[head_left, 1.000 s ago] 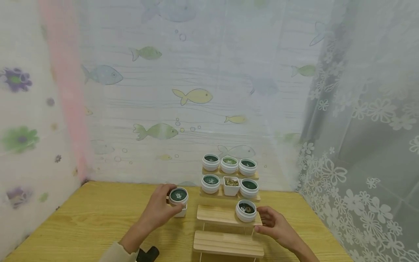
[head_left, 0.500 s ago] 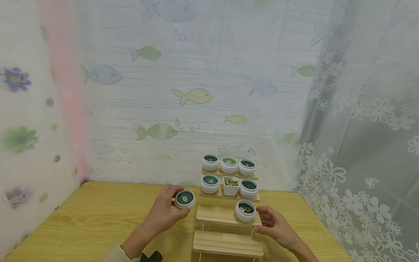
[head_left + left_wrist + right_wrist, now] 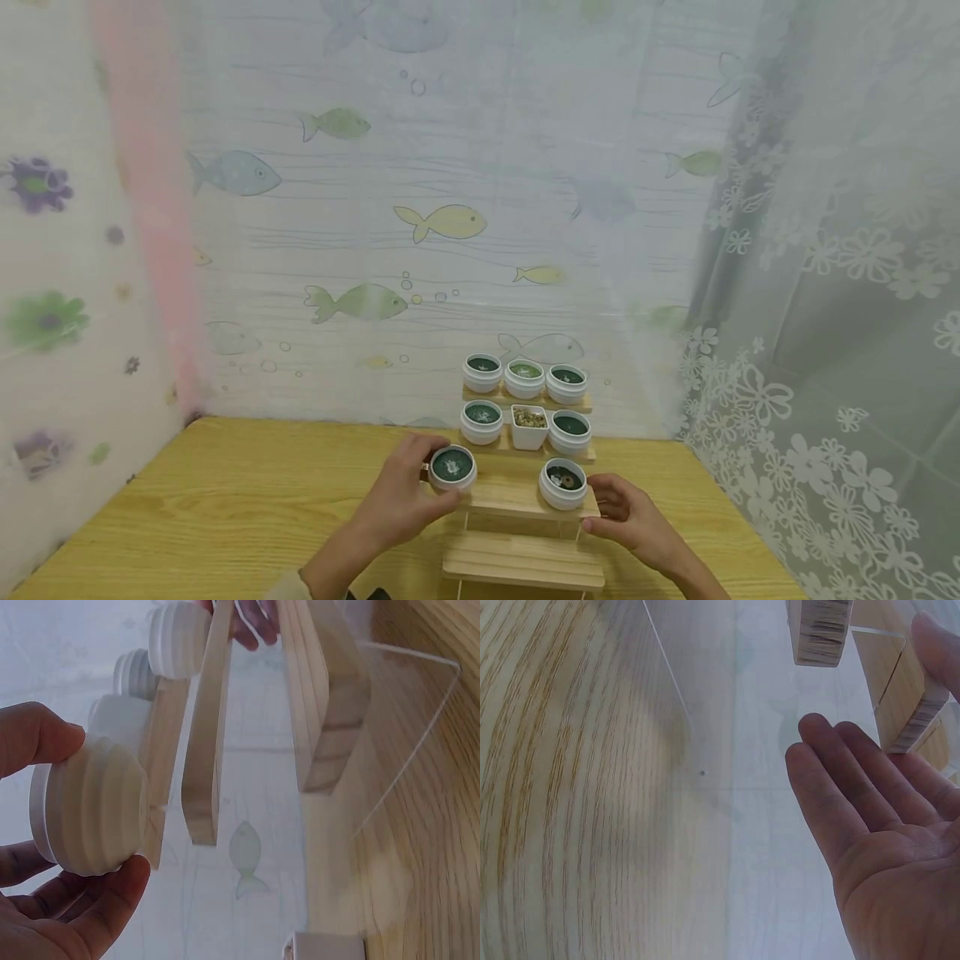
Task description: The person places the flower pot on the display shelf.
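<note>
My left hand [image 3: 401,492] grips a small round white pot [image 3: 453,468] with a dark green, white-marked top, thumb at one side and fingers at the other. In the left wrist view the ribbed side of this pot [image 3: 97,806] shows, close by the stand's boards. From the head it overlaps the left end of the third shelf [image 3: 502,496]. Another round pot [image 3: 563,485] with a dark top sits at that shelf's right end. Beside it is my right hand [image 3: 633,521], around the shelf's end; the right wrist view shows its fingers [image 3: 840,780] fairly straight, holding nothing.
Two higher shelves carry several round white pots [image 3: 482,422] and a square white pot [image 3: 529,427] of grainy bits. The lowest shelf [image 3: 522,558] is bare wood. A white container [image 3: 326,946] stands on the yellow wood-grain table [image 3: 247,492]. A fish-print curtain [image 3: 442,292] hangs behind.
My left hand has carried the round pot rightward from above a square white pot on the table to the third shelf's left end. The right hand has stayed in place.
</note>
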`<state>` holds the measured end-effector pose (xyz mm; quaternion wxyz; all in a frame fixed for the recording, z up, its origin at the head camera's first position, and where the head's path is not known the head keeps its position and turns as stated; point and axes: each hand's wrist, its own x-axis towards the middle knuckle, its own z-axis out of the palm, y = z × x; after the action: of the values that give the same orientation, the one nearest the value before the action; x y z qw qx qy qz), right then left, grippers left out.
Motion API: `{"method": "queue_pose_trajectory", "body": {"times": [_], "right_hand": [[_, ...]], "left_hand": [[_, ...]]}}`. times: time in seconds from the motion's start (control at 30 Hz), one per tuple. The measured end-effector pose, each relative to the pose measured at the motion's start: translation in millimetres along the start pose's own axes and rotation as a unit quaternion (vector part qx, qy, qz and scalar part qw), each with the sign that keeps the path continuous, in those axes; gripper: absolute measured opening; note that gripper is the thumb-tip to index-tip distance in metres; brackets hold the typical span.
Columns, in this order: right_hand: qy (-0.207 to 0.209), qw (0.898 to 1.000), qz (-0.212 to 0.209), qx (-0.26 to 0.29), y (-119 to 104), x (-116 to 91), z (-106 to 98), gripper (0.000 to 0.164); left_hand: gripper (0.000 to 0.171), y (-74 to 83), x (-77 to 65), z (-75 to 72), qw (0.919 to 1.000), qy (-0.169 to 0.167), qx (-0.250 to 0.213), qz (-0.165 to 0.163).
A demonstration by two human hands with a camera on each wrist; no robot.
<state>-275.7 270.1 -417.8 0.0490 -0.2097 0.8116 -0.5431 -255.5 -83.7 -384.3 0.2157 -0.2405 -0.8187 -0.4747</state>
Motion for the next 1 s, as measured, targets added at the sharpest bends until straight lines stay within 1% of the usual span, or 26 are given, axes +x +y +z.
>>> {"method": "queue_pose_trajectory", "body": {"times": [0.13,0.27,0.4,0.53,0.73,0.83,1.0], "right_hand": [[0.0,1.0,0.002,0.001,0.9,0.0,-0.3,0.06],[0.002,1.0,0.001,0.0,1.0,0.3,-0.7,0.061],[0.003,1.0,-0.001,-0.001,0.7,0.7,-0.8,0.061],[0.0,1.0,-0.004,0.002,0.9,0.8,-0.2,0.061],[-0.003,1.0,-0.012,0.006,2.6,0.7,0.3,0.06],[-0.004,1.0,-0.015,0.007,3.4,0.6,0.4,0.059],[-0.004,1.0,-0.015,0.007,3.6,0.5,0.0,0.059]], "left_hand": [[0.048,6.0,1.6,10.3,0.9998,-0.015,-0.008,0.006],[0.053,11.7,4.0,22.1,0.9994,-0.029,-0.004,0.016],[0.055,16.6,7.8,34.2,0.9991,-0.035,-0.005,0.022],[0.052,20.6,11.1,44.7,0.9991,-0.032,-0.01,0.027],[0.049,22.5,13.0,56.6,0.9989,-0.012,-0.003,0.044],[0.049,22.1,13.1,61.0,0.999,-0.009,-0.002,0.043],[0.05,20.7,12.9,66.2,0.9995,-0.016,0.001,0.028]]}}
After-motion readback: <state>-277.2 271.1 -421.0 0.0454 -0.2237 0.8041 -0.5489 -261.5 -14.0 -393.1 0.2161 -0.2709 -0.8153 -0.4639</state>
